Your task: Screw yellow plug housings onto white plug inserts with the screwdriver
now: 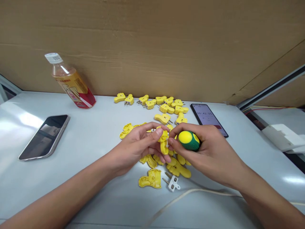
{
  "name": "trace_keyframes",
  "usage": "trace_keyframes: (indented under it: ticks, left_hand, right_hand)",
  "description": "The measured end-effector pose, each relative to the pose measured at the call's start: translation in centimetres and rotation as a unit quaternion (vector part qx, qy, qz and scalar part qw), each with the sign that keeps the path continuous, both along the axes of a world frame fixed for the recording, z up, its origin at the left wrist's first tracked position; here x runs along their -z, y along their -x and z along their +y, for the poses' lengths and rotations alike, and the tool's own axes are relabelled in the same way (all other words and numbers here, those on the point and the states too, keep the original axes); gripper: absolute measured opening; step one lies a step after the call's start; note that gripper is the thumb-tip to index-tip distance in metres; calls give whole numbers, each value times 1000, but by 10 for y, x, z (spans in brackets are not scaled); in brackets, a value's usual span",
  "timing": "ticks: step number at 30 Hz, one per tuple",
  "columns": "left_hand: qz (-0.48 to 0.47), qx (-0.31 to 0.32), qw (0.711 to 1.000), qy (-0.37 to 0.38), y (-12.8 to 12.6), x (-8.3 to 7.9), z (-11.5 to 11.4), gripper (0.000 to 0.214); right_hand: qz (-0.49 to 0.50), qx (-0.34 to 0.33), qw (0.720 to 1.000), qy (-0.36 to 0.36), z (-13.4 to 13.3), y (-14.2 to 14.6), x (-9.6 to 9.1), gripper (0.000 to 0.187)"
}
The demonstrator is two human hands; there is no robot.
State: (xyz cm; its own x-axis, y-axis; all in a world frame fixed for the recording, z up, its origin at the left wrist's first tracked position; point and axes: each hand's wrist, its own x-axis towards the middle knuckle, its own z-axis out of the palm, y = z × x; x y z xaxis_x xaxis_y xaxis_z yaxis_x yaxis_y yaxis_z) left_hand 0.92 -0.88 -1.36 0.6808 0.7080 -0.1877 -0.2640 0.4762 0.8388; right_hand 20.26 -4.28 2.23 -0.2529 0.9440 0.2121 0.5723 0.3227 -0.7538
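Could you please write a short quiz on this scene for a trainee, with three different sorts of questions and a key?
1. What tool does the right hand grip?
2. True or false: a white plug base with two metal prongs lies apart from both hands.
3. What does the left hand hold? A) a yellow plug housing B) a smartphone C) a white cable

Key: 1. A screwdriver with a green and yellow handle. 2. True. 3. A.
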Motion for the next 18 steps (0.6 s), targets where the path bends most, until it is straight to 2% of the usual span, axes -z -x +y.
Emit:
trace_keyframes:
  ticks: [4, 14, 16, 18]
  left_hand:
    - [3, 16, 1000, 8, 0, -1, 0, 41]
    - [13, 7, 1000, 18, 0, 1, 0, 39]
    - [24, -3, 1000, 4, 1, -2, 2, 38]
    - [61, -42, 996, -41, 4, -5, 7, 36]
  right_hand:
    - [33, 22, 999, 25, 2, 0, 1, 9]
    - [47, 44, 998, 24, 3, -5, 0, 11]
    - [45, 47, 998, 8, 3, -6, 0, 10]
    - [41, 49, 998, -4, 3, -7, 0, 11]
